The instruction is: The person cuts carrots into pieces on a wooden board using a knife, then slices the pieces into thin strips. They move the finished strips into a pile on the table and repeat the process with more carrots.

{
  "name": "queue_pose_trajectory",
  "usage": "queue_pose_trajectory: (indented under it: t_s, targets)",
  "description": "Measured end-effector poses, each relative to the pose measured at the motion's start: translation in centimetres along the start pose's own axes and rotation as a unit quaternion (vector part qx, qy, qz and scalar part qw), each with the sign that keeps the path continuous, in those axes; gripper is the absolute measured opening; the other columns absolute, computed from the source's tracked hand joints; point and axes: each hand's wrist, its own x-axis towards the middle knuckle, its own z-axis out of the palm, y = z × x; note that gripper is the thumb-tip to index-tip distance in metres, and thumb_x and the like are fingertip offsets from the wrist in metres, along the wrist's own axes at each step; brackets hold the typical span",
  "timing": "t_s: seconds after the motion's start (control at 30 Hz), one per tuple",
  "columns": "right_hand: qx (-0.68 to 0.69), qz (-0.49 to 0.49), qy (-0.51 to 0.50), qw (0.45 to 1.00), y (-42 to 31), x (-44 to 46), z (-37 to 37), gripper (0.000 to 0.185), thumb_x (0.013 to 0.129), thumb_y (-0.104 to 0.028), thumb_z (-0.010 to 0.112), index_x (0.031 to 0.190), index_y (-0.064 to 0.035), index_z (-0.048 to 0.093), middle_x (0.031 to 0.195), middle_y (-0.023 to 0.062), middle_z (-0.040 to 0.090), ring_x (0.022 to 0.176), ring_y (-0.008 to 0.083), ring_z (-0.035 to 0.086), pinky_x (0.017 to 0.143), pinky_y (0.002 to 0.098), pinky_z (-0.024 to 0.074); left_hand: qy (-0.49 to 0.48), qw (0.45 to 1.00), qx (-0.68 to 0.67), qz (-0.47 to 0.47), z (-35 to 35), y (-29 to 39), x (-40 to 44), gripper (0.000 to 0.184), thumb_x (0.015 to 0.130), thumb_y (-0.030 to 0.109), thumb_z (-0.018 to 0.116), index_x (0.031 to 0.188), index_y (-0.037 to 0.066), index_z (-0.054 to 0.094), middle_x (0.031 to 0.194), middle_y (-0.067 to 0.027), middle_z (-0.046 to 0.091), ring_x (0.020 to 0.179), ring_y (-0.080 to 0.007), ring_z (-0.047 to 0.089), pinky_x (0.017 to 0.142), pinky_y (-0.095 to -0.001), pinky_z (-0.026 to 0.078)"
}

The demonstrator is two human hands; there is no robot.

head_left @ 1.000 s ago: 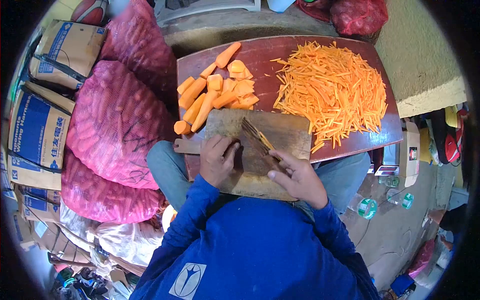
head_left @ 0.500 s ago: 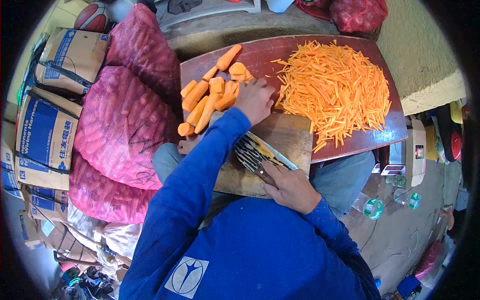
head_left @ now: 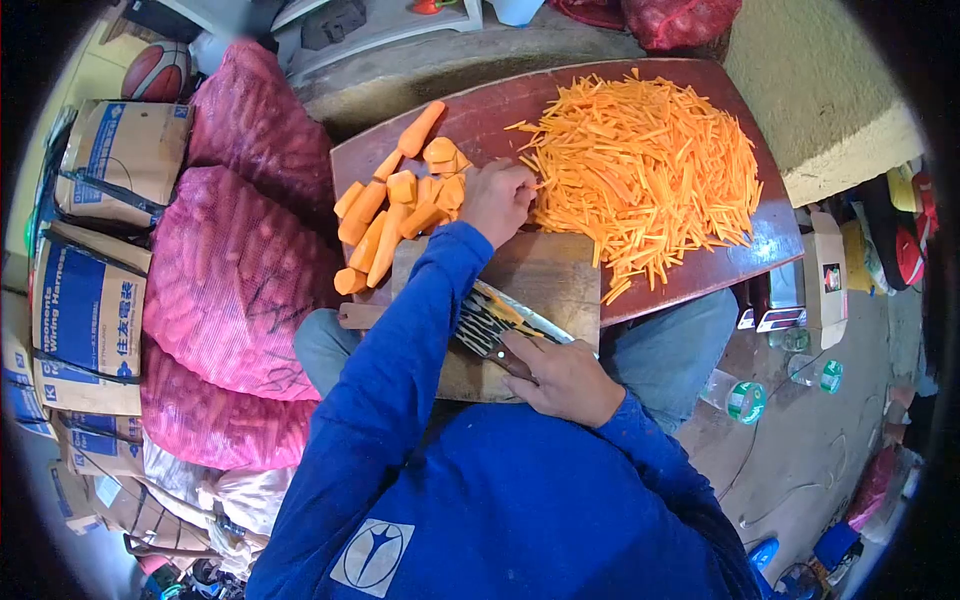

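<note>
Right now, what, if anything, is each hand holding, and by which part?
The right hand holds the knife by its handle. The left hand is at the shredded carrot; whether it grips any cannot be told.

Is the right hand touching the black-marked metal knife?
Touching: the head view shows the right hand closed on the black-marked metal knife at its handle.
</note>
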Motion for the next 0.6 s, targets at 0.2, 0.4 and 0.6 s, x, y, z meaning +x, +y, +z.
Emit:
queue_pose_trajectory:
  t_s: [0.2, 0.4, 0.6]
  targets:
    - [0.002, 0.011, -0.028, 1.000, -0.8, -0.2, -0.8, 0.054, 0.095, -0.024, 0.075, 0.142, -0.0058, 0.055, 0.100, 0.0227, 0.073, 0.085, 0.0451, 0.073, 0.076, 0.0540, 0.0593, 0.078, 0.993, -0.087, 0.034, -3.0, 1.6, -2.6, 0.010, 0.086, 0.000, 0.082, 0.094, 0.001, 0.076, 0.088, -0.0149, 0.073, 0.078, -0.0317, 0.071, 0.069, -0.0408, 0.053]
    - [-0.025, 0.037, -0.026, 0.999, -2.4, -1.0, -3.0, 0.053, 0.099, -0.019, 0.071, 0.146, -0.0021, 0.055, 0.113, 0.0267, 0.073, 0.099, 0.0462, 0.073, 0.082, 0.0529, 0.0597, 0.099, 0.987, -0.115, -0.058, -5.1, 2.0, -5.6, 0.008, 0.091, 0.004, 0.080, 0.098, 0.000, 0.078, 0.091, -0.0154, 0.077, 0.077, -0.0298, 0.075, 0.071, -0.0392, 0.057]
    - [0.088, 0.153, 0.022, 0.984, -2.2, -2.3, -5.2, 0.051, 0.105, -0.014, 0.066, 0.151, 0.0018, 0.053, 0.120, 0.0284, 0.074, 0.104, 0.0468, 0.074, 0.089, 0.0470, 0.0595, 0.161, 0.947, -0.239, -0.145, -7.4, 4.8, -12.8, 0.017, 0.097, 0.009, 0.078, 0.110, -0.002, 0.077, 0.090, -0.0104, 0.079, 0.081, -0.0186, 0.076, 0.074, -0.0348, 0.059]
